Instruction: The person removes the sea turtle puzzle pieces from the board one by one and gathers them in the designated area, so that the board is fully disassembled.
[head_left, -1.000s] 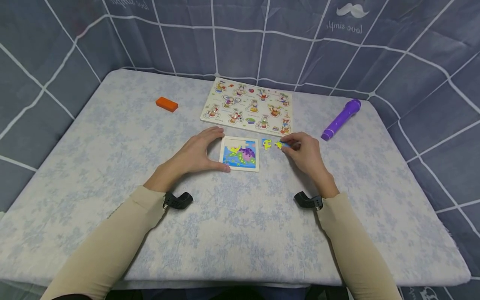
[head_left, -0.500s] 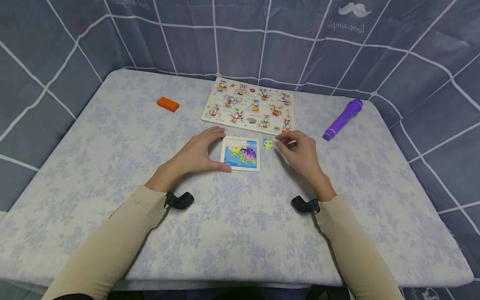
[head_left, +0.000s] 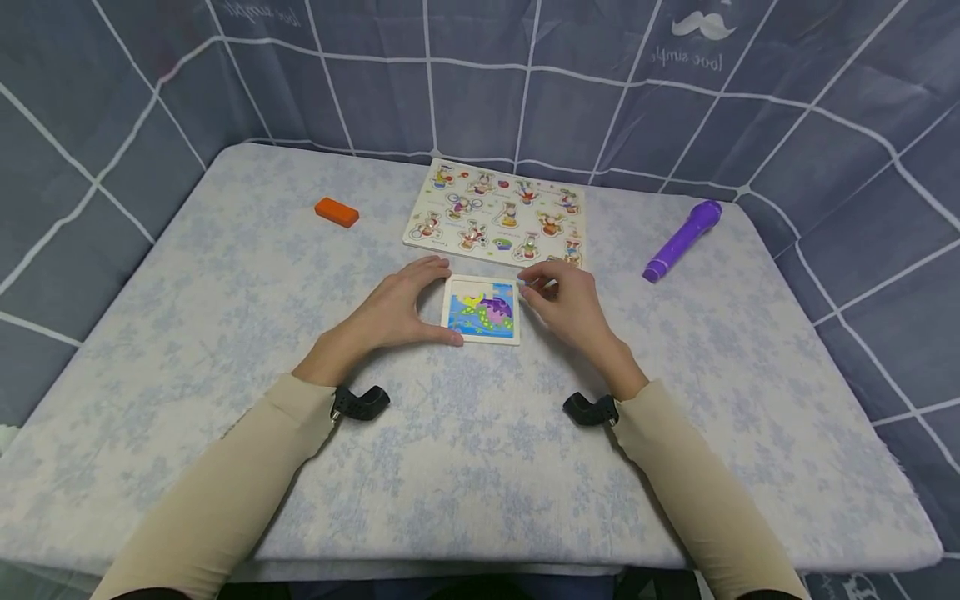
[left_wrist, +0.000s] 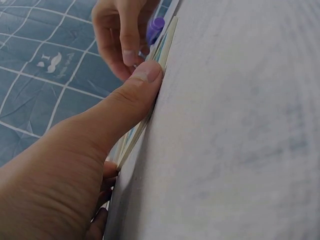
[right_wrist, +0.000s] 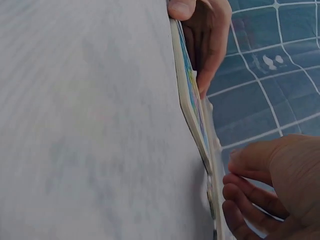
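The left hand (head_left: 390, 312) grips the left side of a small framed puzzle (head_left: 482, 338), with its thumb at the near edge and fingers at the far left corner. A turtle picture fills most of the frame, and bare wood shows at its upper left. Just off the frame's upper right corner, the right hand (head_left: 566, 304) has its thumb and forefinger pinched, a small pale-blue edge of a puzzle piece (head_left: 522, 282) showing between them. In the right wrist view this hand (right_wrist: 272, 182) is above the table, its piece hidden.
A cream board (head_left: 491, 218) with cartoon figures lies behind the frame. An orange block (head_left: 337, 212) is at the back left and a purple microphone-shaped object (head_left: 682, 241) at the right. Patterned cloth covers the table (head_left: 480, 467); a grey curtain (head_left: 480, 100) hangs behind.
The right hand has moved left to the frame's corner from the two loose pieces, which are no longer visible on the table in the head view. The left hand has stayed on the frame.
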